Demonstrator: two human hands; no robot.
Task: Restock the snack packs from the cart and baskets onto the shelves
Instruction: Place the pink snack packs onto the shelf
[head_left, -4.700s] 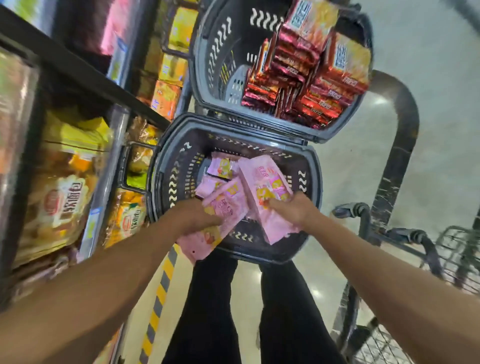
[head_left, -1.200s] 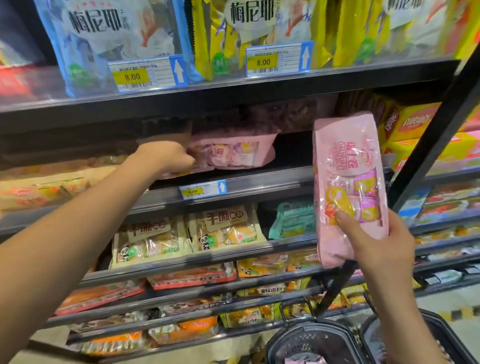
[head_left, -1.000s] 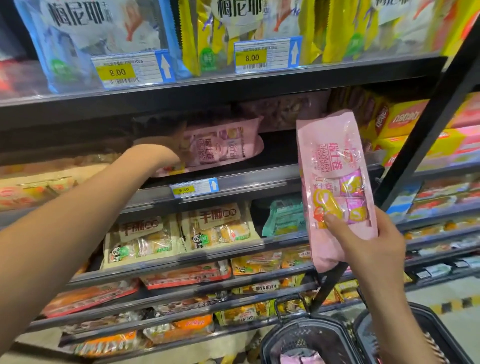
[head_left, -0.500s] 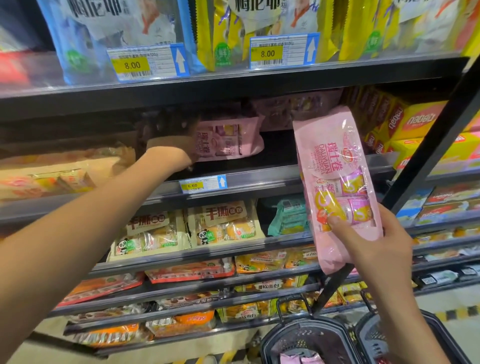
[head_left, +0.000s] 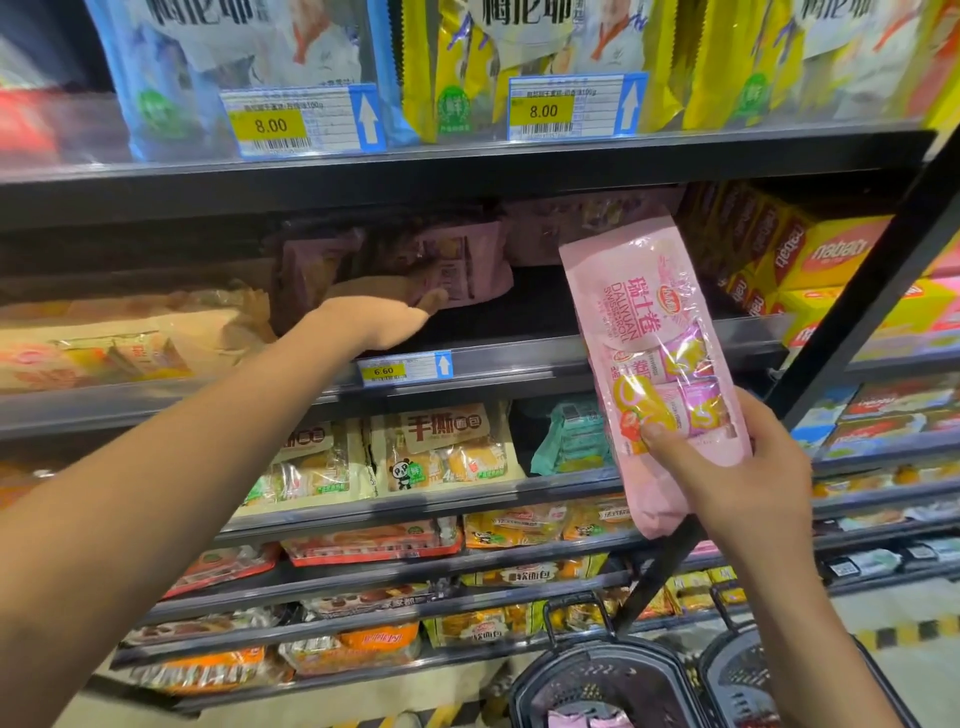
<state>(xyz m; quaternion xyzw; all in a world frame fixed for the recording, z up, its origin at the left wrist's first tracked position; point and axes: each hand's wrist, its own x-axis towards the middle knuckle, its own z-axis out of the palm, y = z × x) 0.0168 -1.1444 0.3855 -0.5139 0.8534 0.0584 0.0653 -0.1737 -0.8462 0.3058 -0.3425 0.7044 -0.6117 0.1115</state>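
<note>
Left hand (head_left: 384, 317) is reaching flat-fingered into the shelf (head_left: 519, 358), touching the shelved pink pack (head_left: 462, 265) at ten o'clock; right hand (head_left: 727, 467) is gripping another pink pack (head_left: 649, 332) upright. Slide it in beside, label forward.

Bright, even light from above and in front of the shelf (head_left: 519, 358) with the 6.60 tag. Deep shadow under the board just above it; pink packs (head_left: 457, 265) in that recess dim and muddy. Sheen and glare on the glossy wrappers of the top row, and a pale gleam on the floor below. Soft blur throughout, heavier left of the tag. Wide-angle bowing of shelf lines toward the edges.
</note>
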